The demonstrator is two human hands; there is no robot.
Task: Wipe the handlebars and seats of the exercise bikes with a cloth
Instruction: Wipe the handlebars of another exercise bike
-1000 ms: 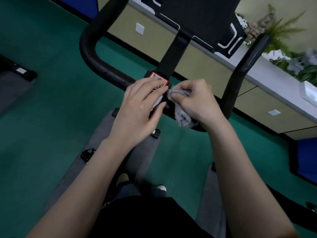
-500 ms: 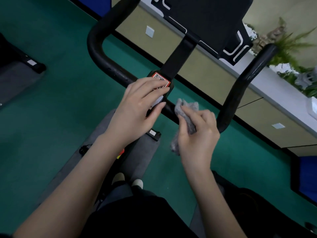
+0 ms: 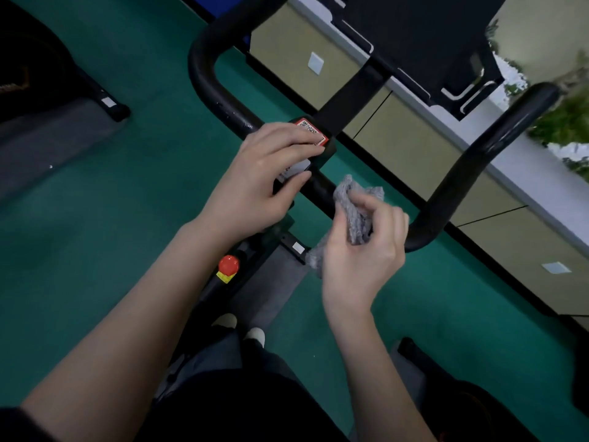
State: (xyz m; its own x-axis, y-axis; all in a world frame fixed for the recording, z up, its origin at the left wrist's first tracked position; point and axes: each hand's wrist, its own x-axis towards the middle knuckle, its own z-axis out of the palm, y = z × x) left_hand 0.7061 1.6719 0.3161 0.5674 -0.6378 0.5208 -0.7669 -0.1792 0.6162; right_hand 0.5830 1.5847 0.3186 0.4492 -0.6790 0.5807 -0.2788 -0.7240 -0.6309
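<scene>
Since the right hand [image 3: 360, 260] has lifted the bunched grey cloth [image 3: 357, 205] off the handlebars [image 3: 446, 193], where it pressed a second ago, it now pinches the cloth just beside them, probably regathering it before wiping onward. The left hand [image 3: 261, 180] stays laid, fingers fairly straight, over the centre clamp [image 3: 325, 151].

Left hand [image 3: 264, 177] rests on the clamp [image 3: 326, 151] at the handlebar [image 3: 223, 111] centre. Right hand [image 3: 360, 260], to its right & nearer the person, holds the cloth [image 3: 357, 212] just beside the bar. Console [image 3: 414, 36] is behind the clamp, knob [image 3: 228, 264] below the left wrist, 2nd bike [image 3: 47, 74] far left, cabinets [image 3: 414, 154] behind.
</scene>
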